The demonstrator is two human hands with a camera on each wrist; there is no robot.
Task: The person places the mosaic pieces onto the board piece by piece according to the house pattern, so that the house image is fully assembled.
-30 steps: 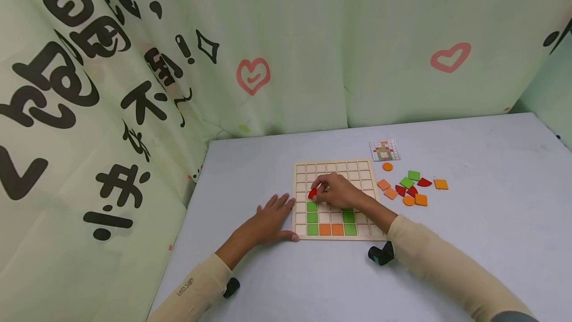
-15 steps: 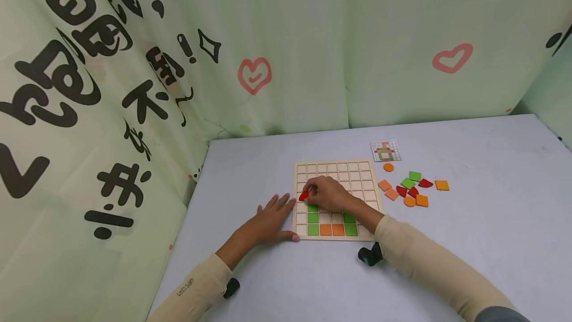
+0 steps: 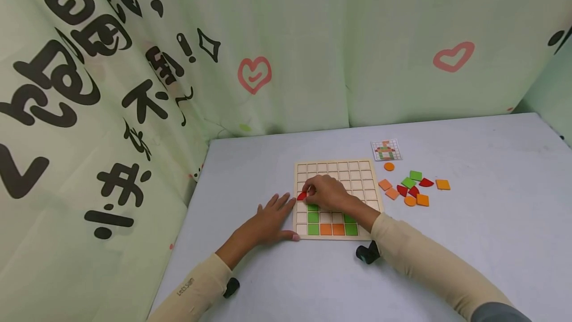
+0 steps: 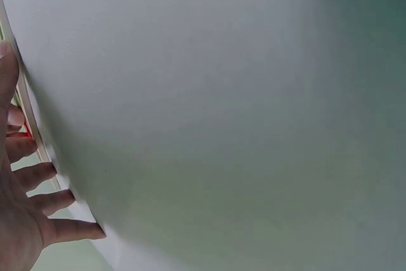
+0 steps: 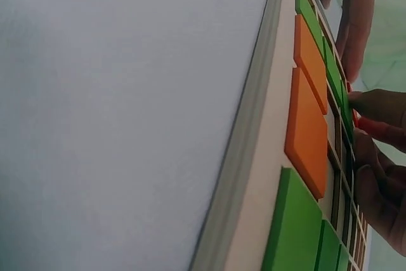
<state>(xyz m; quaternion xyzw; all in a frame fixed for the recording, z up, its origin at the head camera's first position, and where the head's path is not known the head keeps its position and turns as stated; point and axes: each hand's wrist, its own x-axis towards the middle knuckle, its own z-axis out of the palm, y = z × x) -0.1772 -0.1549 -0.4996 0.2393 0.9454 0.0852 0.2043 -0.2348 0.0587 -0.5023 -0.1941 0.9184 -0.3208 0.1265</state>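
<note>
A square wooden grid board (image 3: 332,167) lies on the table. Thumb and fingertips of my right hand (image 3: 328,194) pinch a small red fan-shaped tile (image 3: 301,196) over the board's leftmost column. In the right wrist view, the right hand (image 5: 384,163) hides most of that tile. Fingers spread, my left hand (image 3: 270,222) rests along the board's left edge, its thumb at the near corner. Green square tiles (image 3: 313,216) form two upright columns on the board, with two orange square tiles (image 3: 332,229) between them in the near row. My right hand covers part of the grid.
Right of the board lie loose tiles: orange discs (image 3: 389,166), green squares (image 3: 415,176), red fan shapes (image 3: 426,182) and orange squares (image 3: 443,184). A small printed pattern card (image 3: 386,150) is behind them. A pale green curtain (image 3: 304,53) hangs past the table's far edge.
My right hand has moved left with the red tile, from above the green column to the board's leftmost column, and now sits slightly farther left still. The left hand has stayed put.
</note>
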